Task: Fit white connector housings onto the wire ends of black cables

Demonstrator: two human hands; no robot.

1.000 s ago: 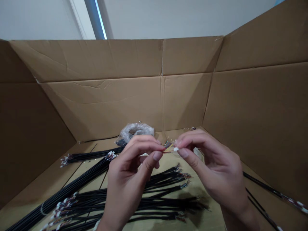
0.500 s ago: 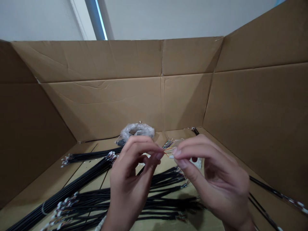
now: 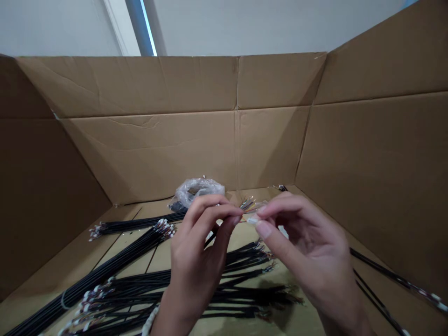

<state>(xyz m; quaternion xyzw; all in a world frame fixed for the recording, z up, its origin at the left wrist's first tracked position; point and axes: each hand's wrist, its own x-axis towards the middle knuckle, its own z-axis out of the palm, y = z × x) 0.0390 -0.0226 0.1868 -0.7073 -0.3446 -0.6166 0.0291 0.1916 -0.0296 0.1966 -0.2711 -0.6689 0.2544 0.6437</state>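
Observation:
My left hand point(image 3: 206, 247) is closed in a pinch on thin coloured wires point(image 3: 248, 204), which fan out past its fingertips. My right hand point(image 3: 304, 247) pinches a small white connector point(image 3: 252, 220) between thumb and index finger. An orange wire spans the short gap between the two hands. Whether its tip sits inside the connector is too small to tell. Below the hands lie black cables point(image 3: 245, 294) with bare coloured wire ends at their right.
A tied black cable bundle point(image 3: 108, 268) with white connectors lies at the left. Another bundle point(image 3: 140, 225) is behind it. A clear plastic bag point(image 3: 199, 190) rests near the back cardboard wall point(image 3: 175, 154). More cables point(image 3: 388, 270) lie at the right.
My left hand has shifted slightly right. My right hand has tilted and moved slightly left, with more of the white connector showing between its fingertips.

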